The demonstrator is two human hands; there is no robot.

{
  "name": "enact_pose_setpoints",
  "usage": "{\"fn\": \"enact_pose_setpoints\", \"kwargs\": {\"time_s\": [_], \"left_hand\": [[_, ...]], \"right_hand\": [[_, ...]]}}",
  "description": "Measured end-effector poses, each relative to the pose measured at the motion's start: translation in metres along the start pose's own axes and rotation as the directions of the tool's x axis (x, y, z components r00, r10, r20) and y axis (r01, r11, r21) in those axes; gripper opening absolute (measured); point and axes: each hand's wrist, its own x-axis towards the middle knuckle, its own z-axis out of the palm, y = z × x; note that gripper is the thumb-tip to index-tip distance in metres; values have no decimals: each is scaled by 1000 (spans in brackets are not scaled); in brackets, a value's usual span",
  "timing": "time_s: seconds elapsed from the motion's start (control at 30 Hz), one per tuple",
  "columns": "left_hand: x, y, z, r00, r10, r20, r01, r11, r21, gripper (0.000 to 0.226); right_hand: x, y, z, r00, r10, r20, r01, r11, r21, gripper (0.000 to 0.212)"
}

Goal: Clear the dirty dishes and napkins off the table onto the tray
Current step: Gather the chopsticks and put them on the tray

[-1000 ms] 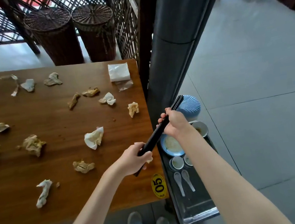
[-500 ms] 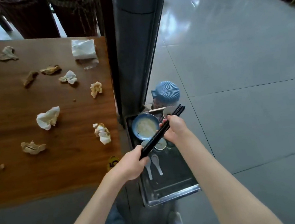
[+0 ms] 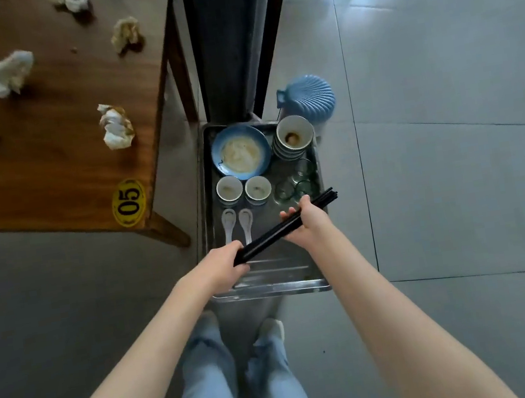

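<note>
A bundle of black chopsticks (image 3: 276, 232) hangs slanted over the near half of the metal tray (image 3: 274, 290). My left hand (image 3: 226, 263) grips its lower end and my right hand (image 3: 309, 221) holds its upper part. On the tray sit a blue plate (image 3: 241, 151), a stack of bowls (image 3: 294, 137), two small cups (image 3: 243, 189), two white spoons (image 3: 237, 224) and some glasses (image 3: 299, 182). Crumpled dirty napkins (image 3: 116, 126) lie scattered on the wooden table (image 3: 57, 167) to the left.
A blue ribbed jug (image 3: 307, 96) stands on the floor beyond the tray's far right corner. A dark pillar (image 3: 232, 41) rises just behind the tray. A yellow "05" tag (image 3: 129, 202) marks the table's near corner. My legs and shoes are below the tray.
The view has tilted down and both hands have carried the chopsticks from the table's edge to low over the tray's near half.
</note>
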Motion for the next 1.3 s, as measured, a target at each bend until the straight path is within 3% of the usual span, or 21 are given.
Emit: {"fn": "enact_pose_setpoints", "kwargs": {"time_s": [0.23,0.4,0.53,0.63,0.8,0.9,0.97,1.07,1.2,1.3], "left_hand": [[46,-29,42,999,-27,36,18,974,227,15],[84,-58,72,999,-16,33,5,942,334,17],[109,-76,90,999,-6,33,-7,927,375,24],[124,-87,97,999,1,35,-15,909,417,32],[141,-97,108,1000,-3,20,-8,872,489,45],[148,-102,115,1000,-15,5,9,824,566,46],[151,-103,119,1000,-27,-2,23,796,604,45],[153,-104,126,999,-47,4,34,790,612,47],[154,-106,132,999,-49,0,38,779,626,52],[153,-103,133,998,-56,8,37,768,639,51]], "right_hand": [[64,41,-43,995,79,-68,-75,995,58,24],[111,57,-68,991,122,-54,-117,990,81,3],[140,60,-85,990,88,-112,-81,995,66,16],[154,59,-94,984,42,-174,-31,997,65,9],[169,58,-108,936,-122,-331,65,982,-178,21],[181,61,-111,910,-216,-355,75,926,-370,14],[189,63,-116,879,-311,-361,55,819,-572,19],[189,64,-124,844,-455,-283,3,531,-847,22],[186,69,-125,872,-471,-137,-25,237,-971,11],[182,75,-121,869,-490,-72,-39,76,-996,14]]}}
